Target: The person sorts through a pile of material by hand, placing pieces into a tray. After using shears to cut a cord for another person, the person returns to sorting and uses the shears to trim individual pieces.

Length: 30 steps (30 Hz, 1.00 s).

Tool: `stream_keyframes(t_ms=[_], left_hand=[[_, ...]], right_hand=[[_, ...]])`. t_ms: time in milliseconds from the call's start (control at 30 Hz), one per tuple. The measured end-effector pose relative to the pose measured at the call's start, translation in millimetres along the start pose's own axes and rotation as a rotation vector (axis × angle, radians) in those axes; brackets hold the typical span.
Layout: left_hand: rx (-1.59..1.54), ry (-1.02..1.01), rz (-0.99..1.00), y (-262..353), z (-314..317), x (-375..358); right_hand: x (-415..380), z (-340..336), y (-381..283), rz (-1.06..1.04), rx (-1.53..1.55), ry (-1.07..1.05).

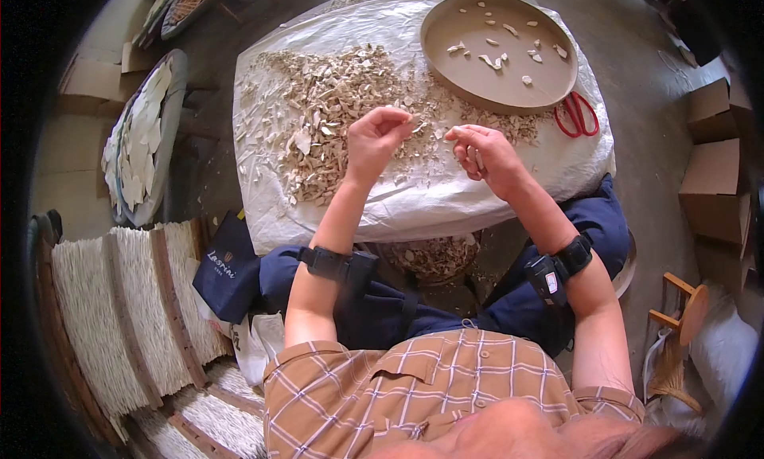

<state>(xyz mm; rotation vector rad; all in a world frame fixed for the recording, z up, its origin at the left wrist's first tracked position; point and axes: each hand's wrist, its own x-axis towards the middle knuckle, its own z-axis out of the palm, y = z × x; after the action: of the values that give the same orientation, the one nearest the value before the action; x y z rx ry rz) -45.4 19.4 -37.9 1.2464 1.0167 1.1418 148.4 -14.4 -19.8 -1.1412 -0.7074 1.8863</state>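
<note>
Over the white sheet on the table, my left hand is closed in a pinch at the right edge of a pile of pale dried chips. What lies between its fingertips is too small to name. A short gap to the right, my right hand has its fingers curled, with a small pale piece at thumb and fingertip. Beyond it is a round brown tray holding several scattered pale pieces. Red-handled scissors lie beside the tray's right edge, partly hidden.
Under the table's near edge, a container of chips sits between my knees. A round rack of white pieces stands left, stacked white material lower left. Cardboard boxes and a small wooden stool are on the right.
</note>
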Motion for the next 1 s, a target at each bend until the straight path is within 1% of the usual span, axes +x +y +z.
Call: stream_keyframes(t_ms=[33, 100, 133, 167, 233, 300, 367, 400, 467, 500, 533, 567, 600, 633, 667, 733, 767, 833, 867, 900, 933, 967, 1000], left_hand=[[-0.002, -0.006, -0.001, 2, 7, -1], [0.244, -0.014, 0.324, 6, 18, -4], [0.266, -0.021, 0.382, 8, 23, -5], [0.265, -0.022, 0.383, 8, 24, -6], [0.439, -0.034, 0.515, 9, 24, -7], [0.446, -0.028, 0.496, 10, 25, -9], [0.453, -0.021, 0.477, 11, 26, -11], [0.482, -0.013, 0.486, 13, 28, -13], [0.511, -0.005, 0.495, 15, 27, -13], [0.562, -0.035, 0.570, 15, 27, -11], [0.614, -0.065, 0.645, 16, 26, -11], [0.613, -0.063, 0.644, 16, 26, -12], [0.497, -0.081, 0.518, 19, 27, -12], [0.381, -0.098, 0.392, 21, 27, -13], [0.381, -0.097, 0.392, 21, 26, -13], [0.448, -0.276, 0.169, 23, 20, -13], [0.448, -0.275, 0.169, 23, 19, -13], [0.313, -0.359, -0.143, 22, 17, -14], [0.312, -0.358, -0.143, 22, 17, -14], [0.177, -0.328, -0.194, 21, 16, -13], [0.042, -0.297, -0.240, 21, 15, -11], [0.044, -0.297, -0.235, 21, 16, -11], [-0.036, -0.275, -0.281, 20, 17, -12]], right_hand=[[0, 0, 1, 0.020, -0.015, -0.029], [-1, 2, 1, 0.039, -0.028, -0.054], [-2, 4, 0, 0.036, -0.044, -0.065], [-2, 5, -1, 0.034, -0.060, -0.077], [0, 2, 3, 0.000, -0.081, -0.081], [1, 0, 3, -0.035, -0.103, -0.086], [0, 0, 2, -0.006, 0.016, -0.074], [-2, 2, 1, -0.007, 0.015, -0.075], [-5, 6, -2, 0.011, -0.094, -0.062], [-4, 5, -1, 0.012, -0.094, -0.062], [-2, 4, 1, -0.046, -0.183, -0.046], [0, 2, 3, -0.103, -0.273, -0.030], [3, -2, 5, -0.102, -0.274, -0.031], [6, -6, 6, -0.253, -0.525, -0.035], [8, -8, 8, -0.404, -0.775, -0.038], [8, -9, 12, -0.366, -0.725, -0.073], [8, -9, 14, -0.328, -0.675, -0.107], [3, -4, 7, -0.320, -0.686, -0.075], [2, -2, 5, -0.312, -0.694, -0.041], [3, -2, 5, -0.314, -0.695, -0.041], [4, -3, 4, -0.266, -0.600, -0.018], [6, -3, 3, -0.218, -0.506, 0.003], [5, -3, 1, -0.222, -0.508, 0.002]])
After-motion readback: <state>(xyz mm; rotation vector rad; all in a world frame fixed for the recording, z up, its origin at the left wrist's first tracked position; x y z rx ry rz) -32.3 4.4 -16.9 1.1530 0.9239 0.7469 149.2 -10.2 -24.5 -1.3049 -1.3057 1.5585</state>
